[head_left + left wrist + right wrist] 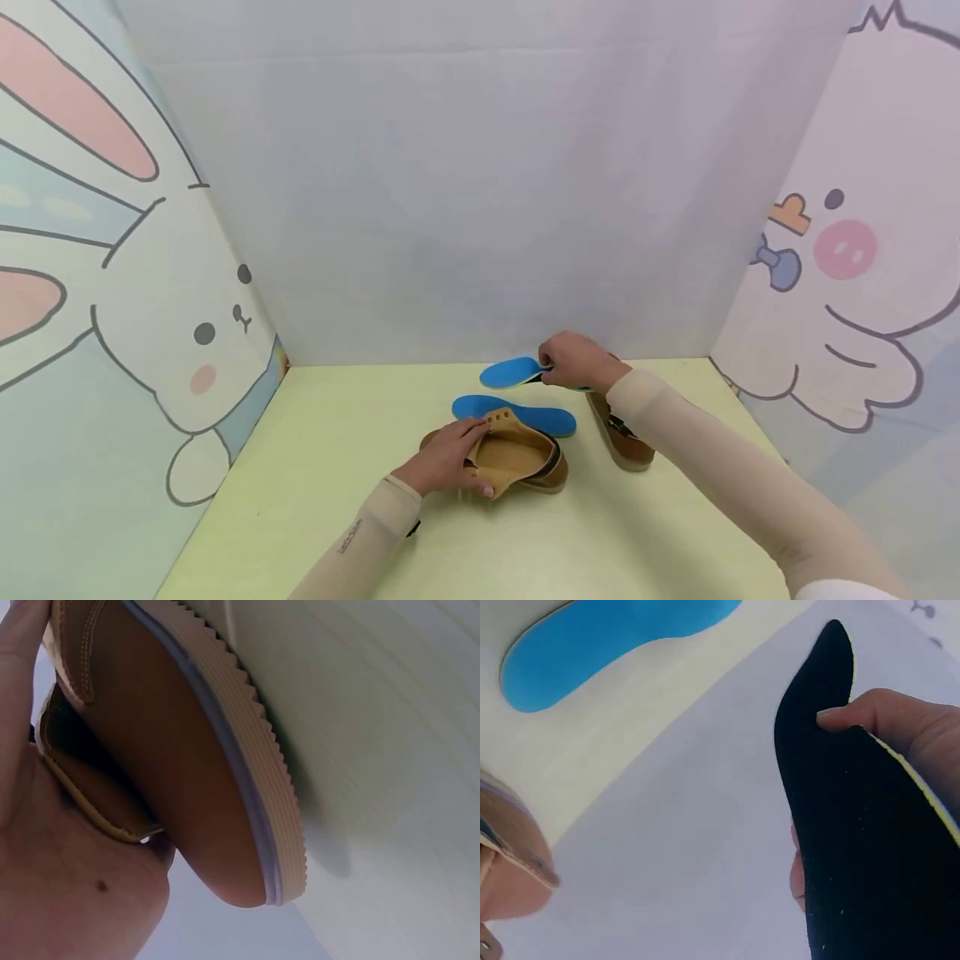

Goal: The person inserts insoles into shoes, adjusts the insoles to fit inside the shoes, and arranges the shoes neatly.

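Observation:
A brown lace-up shoe point(553, 478) with a tan lining stands on the table, its opening spread. My left hand point(450, 460) grips its upper near the front, thumb by the near flap. The left wrist view shows the shoe's brown side point(172, 742) and ridged pale sole. Raised behind the shoe, my right hand point(576, 360) pinches a blue insole point(508, 372) near its middle. In the right wrist view the insole's black underside point(870, 840) faces the camera, with the thumb pressed on it. Another blue insole point(543, 419) lies just behind the gripped shoe.
A second brown shoe point(628, 450) lies at the right, partly hidden by the right forearm. The pale yellow table point(330, 467) meets a plain light back wall point(435, 208). Side panels carry a cartoon rabbit point(180, 308) and a cartoon chick point(862, 317).

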### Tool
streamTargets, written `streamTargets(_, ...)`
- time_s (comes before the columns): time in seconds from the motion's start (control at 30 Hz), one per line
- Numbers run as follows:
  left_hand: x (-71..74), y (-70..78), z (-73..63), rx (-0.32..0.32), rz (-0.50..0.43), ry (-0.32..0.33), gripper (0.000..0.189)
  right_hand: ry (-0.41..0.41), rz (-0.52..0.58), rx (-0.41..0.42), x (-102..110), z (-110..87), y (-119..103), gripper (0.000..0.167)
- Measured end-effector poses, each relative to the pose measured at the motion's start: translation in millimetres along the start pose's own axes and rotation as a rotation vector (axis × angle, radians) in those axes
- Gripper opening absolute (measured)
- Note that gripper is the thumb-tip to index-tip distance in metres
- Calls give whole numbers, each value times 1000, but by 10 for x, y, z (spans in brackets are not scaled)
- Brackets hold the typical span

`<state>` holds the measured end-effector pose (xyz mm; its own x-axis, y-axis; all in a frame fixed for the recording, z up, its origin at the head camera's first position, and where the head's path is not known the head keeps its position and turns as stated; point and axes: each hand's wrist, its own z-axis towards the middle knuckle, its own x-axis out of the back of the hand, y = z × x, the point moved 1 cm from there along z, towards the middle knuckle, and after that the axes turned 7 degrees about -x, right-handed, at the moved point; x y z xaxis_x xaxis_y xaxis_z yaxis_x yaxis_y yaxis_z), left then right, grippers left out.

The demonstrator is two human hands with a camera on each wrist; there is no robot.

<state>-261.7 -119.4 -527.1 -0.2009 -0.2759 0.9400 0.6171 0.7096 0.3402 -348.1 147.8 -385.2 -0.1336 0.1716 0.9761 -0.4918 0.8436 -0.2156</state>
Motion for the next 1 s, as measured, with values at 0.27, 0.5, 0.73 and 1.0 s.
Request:
streamTargets(0.27,5,36,-50,-34,5,25,113,-18,-118,23,123,-371,-251,22)
streamTargets(0.5,10,10,-36,-16,0,19,112,-60,-204,50,189,-611,-406,49)
streamTargets(0.73,38,31,-32,-18,3,22,111,-97,-237,87,64,-671,-503,57)
streamTargets(1.0,23,50,-31,-24,-11,30,110,-18,-365,105,-131,-703,-633,34)
